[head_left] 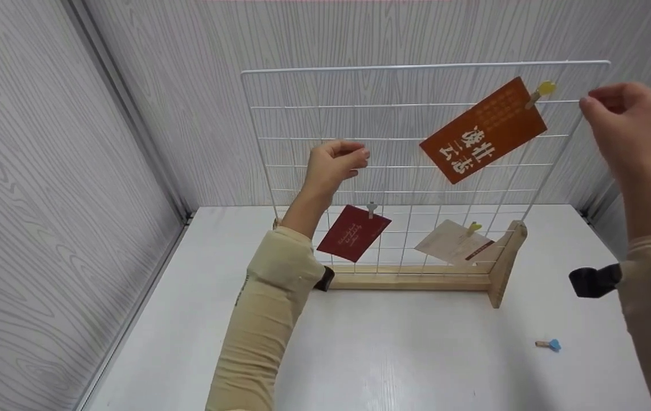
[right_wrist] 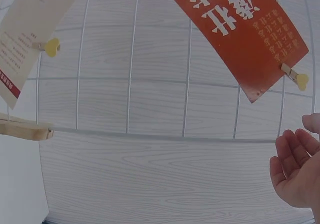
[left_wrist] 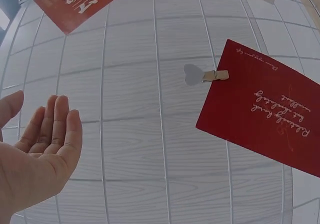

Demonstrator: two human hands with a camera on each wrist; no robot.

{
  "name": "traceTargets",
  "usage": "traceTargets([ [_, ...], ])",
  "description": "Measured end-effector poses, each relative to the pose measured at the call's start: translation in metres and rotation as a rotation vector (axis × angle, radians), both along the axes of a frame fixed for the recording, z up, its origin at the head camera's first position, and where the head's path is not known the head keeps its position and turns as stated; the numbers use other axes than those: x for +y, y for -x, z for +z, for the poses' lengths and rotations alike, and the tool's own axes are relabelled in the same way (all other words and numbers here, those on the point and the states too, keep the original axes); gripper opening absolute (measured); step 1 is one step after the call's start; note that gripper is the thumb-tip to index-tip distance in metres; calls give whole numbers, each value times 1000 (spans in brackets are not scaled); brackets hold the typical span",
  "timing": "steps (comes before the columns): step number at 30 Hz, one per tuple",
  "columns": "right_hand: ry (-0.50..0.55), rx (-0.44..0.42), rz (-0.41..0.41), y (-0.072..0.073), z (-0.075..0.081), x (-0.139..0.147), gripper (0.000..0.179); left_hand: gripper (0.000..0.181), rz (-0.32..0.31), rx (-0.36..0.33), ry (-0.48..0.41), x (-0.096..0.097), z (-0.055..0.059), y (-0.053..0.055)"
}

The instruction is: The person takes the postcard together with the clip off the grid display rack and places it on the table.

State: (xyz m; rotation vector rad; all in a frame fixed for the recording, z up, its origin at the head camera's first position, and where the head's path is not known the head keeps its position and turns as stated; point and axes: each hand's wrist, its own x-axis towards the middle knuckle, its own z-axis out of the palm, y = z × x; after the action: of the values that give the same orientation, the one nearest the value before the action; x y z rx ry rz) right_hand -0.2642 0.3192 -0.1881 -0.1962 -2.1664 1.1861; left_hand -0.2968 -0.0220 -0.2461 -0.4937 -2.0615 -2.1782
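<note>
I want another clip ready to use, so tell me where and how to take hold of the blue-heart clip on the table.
Pinch the blue-heart clip by its heart end, probably best with the right hand, from above and the right. It lies on the white table with the heart pointing right, so the wooden tip should stay free.

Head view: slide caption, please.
Bare left hand and bare right hand at a white wire grid bearing clipped orange paper card, red paper card and cream paper card.
</note>
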Motion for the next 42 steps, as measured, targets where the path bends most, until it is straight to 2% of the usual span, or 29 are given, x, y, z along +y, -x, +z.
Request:
traceTargets([
  [5,108,65,80,4,1,-6,17,22,6,-14,10,14,0,1],
  [10,171,89,152,6,1,-12,18,22,29,-13,19,29,0,2],
  [17,171,119,176,3,3,-18,23,17,47,-12,-3,46,-1,1],
  [23,159,186,205,2,9,-22,21,18,52,-8,-24,54,-2,0],
  [28,75,181,184,3,12,-24,20,21,35,-16,-26,58,-2,-1],
  [32,-77,122,125,3,12,-27,23,21,31,-20,-25,61,-2,0],
  [37,-274,111,66,5,11,-32,28,21,28,-14,-8,63,-3,0],
  [42,-407,72,32,4,14,-37,34,23,22,-37,15,65,-1,1],
])
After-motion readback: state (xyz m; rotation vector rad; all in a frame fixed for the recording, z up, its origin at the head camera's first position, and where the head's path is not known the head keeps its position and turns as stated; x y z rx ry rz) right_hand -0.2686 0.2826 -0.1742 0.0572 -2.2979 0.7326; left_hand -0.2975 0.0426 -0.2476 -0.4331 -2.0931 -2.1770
